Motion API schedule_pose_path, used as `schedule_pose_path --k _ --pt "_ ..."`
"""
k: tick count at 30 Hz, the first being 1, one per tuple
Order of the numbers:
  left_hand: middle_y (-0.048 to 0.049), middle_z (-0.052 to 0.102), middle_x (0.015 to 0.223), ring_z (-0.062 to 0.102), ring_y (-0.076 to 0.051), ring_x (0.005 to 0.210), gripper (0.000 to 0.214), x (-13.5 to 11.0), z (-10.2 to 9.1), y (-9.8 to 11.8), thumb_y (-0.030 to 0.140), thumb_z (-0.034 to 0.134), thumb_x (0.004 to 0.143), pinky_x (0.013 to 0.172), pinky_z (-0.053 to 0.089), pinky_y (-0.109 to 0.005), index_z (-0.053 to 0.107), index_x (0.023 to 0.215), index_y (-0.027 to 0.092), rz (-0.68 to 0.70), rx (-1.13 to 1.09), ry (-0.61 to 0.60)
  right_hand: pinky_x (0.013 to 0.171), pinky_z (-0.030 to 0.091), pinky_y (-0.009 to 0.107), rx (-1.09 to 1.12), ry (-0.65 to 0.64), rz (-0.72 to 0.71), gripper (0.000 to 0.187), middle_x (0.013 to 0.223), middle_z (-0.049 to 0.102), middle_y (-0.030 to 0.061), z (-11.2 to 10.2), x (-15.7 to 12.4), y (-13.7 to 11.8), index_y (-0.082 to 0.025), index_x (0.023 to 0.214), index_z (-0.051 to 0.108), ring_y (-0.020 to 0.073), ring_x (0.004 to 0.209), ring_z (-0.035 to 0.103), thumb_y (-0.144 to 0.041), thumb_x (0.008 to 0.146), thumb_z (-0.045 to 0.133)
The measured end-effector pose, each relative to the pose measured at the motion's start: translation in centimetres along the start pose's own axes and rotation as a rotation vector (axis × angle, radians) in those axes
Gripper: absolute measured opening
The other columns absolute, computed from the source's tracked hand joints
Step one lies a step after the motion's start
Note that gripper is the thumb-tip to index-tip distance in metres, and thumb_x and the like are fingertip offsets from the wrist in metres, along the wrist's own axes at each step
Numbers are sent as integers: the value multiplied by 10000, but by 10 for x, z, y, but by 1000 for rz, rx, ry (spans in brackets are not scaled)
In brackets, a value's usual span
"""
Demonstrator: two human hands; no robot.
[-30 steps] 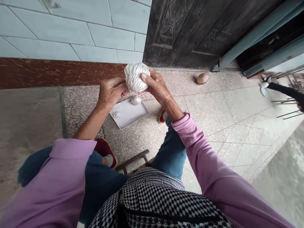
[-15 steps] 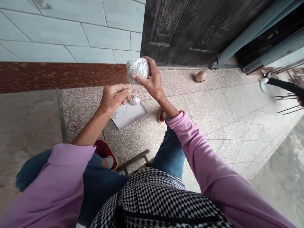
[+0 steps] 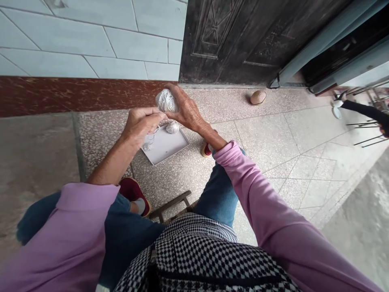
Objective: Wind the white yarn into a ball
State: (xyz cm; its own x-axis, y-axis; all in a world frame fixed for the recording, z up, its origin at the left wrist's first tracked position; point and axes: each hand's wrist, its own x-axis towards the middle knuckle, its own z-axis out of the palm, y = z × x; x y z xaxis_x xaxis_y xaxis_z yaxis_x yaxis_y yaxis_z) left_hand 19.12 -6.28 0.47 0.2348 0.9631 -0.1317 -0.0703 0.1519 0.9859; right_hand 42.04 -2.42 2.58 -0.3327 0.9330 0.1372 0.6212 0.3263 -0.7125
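Observation:
A ball of white yarn (image 3: 166, 100) is held up by my right hand (image 3: 187, 109), its fingers wrapped round the far side. My left hand (image 3: 141, 123) is closed in a pinch just below the ball, on a thin white strand that runs down from the fingers. Below both hands a shallow white tray (image 3: 172, 148) lies on the floor. Inside it sit a smaller white ball (image 3: 173, 127) at the far edge and a loose white clump (image 3: 148, 147) at the left, partly under my left hand.
A round tan object (image 3: 258, 97) lies on the floor before the dark door (image 3: 225, 40). At the far right a person's dark sleeve (image 3: 361, 110) shows near thin metal legs. The tiled wall (image 3: 75, 36) stands ahead. A wooden stool frame (image 3: 172, 205) is under me.
My right hand has turned and lowered the yarn ball a little to the left. My left hand has drawn in closer, its fingertips now by the right thumb.

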Motion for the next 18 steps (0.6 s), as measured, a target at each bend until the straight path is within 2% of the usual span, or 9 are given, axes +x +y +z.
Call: schedule_pose_path --k 3,5,8,10,11,13,15,17,18 --pt "32 500 595 223 -112 590 240 4 -5 -1 324 1028 816 527 165 -302 878 932 177 -22 -34 2 1626 368 579 188 -14 -5 1273 1935 701 115 2 5 10 -212 1826 796 446 1912 448 -994 859 1067" --pt "12 556 627 232 -103 579 286 5 -8 0 340 1056 785 519 181 -304 884 941 172 -31 -44 -11 1633 357 575 240 -28 7 1284 1900 732 101 0 6 15 -235 1774 840 453 1921 426 -1001 782 1116" --pt "18 532 608 262 -107 544 278 6 -12 4 386 1038 836 503 202 -299 883 943 182 -2 -14 -62 1631 378 587 240 -47 34 1232 1907 723 114 -7 2 18 -226 1776 830 457 1892 477 -931 827 1176" --pt "23 493 592 333 -128 547 239 7 -15 7 404 983 870 504 240 -293 868 907 198 101 81 -67 1631 396 594 229 -75 23 1233 1945 680 161 -10 -4 19 -173 1811 777 460 1861 522 -896 898 1183" --pt "1 549 629 421 -144 582 222 8 -17 8 400 962 858 520 301 -288 862 885 203 189 151 -48 1606 451 606 234 -101 21 1246 1945 669 190 -11 -6 19 -144 1829 743 464 1821 567 -896 931 1171" --pt "-85 781 863 680 -199 788 210 9 -20 12 397 939 817 640 519 -292 865 863 205 381 278 -6 1430 669 624 285 -193 47 1267 1893 690 223 -11 -11 20 -125 1867 677 464 1668 692 -931 993 1114" --pt "-153 923 1224 852 -289 1122 226 10 -23 16 419 931 821 905 711 -371 875 885 209 495 325 -23 1099 835 519 385 -279 81 1278 1841 706 217 -10 -15 20 -146 1898 631 439 1517 765 -972 1020 1057" --pt "-177 938 1450 894 -356 1319 246 8 -25 21 455 920 868 1114 759 -483 870 912 217 488 299 -86 848 828 377 493 -314 76 1326 1870 667 227 -9 -17 17 -150 1917 590 435 1503 763 -969 989 1064" --pt "-181 935 1504 903 -372 1355 251 7 -26 24 465 918 891 1168 760 -523 868 929 222 461 287 -120 795 810 336 535 -314 74 1355 1888 650 235 -8 -18 14 -149 1918 582 440 1528 751 -954 955 1092"
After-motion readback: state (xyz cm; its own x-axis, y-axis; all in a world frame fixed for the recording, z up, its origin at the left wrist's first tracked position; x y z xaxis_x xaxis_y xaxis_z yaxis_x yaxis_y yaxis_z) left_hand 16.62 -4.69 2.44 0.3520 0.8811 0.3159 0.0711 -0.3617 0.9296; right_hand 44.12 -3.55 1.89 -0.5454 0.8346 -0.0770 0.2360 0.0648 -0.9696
